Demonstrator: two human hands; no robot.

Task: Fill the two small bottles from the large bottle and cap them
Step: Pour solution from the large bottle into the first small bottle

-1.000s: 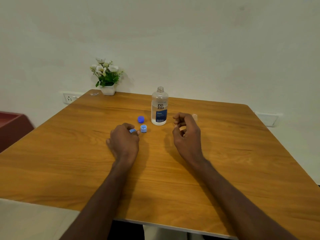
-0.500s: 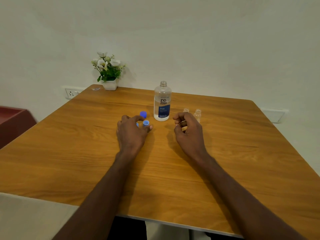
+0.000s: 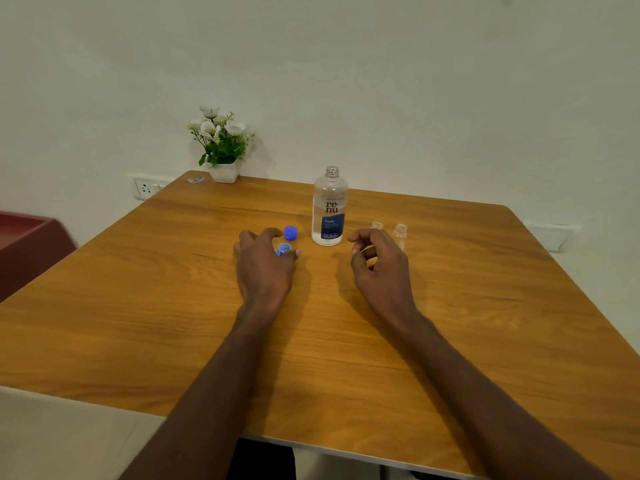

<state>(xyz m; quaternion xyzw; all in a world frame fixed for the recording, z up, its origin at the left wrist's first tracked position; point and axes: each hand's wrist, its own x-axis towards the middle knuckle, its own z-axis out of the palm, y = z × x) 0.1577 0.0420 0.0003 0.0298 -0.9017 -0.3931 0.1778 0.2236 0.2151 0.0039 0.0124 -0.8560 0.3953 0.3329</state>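
The large clear bottle [image 3: 329,209] with a blue label stands uncapped at the table's middle, and its blue cap [image 3: 290,232] lies just to its left. Two small empty clear bottles [image 3: 377,225] [image 3: 400,234] stand uncapped to its right. My left hand [image 3: 265,268] rests on the table with its fingertips curled around two small blue caps [image 3: 284,248]; one is partly hidden under the fingers. My right hand [image 3: 379,268] hovers loosely curled just in front of the small bottles, with nothing in it.
A white pot of flowers [image 3: 223,150] stands at the far left corner of the wooden table [image 3: 173,306]. A wall socket [image 3: 145,188] and a red-brown box [image 3: 24,244] lie off the table's left side.
My left hand slid right and forward with a small cap to the second small cap. The view shifted, so both small bottles now show beyond my right hand.
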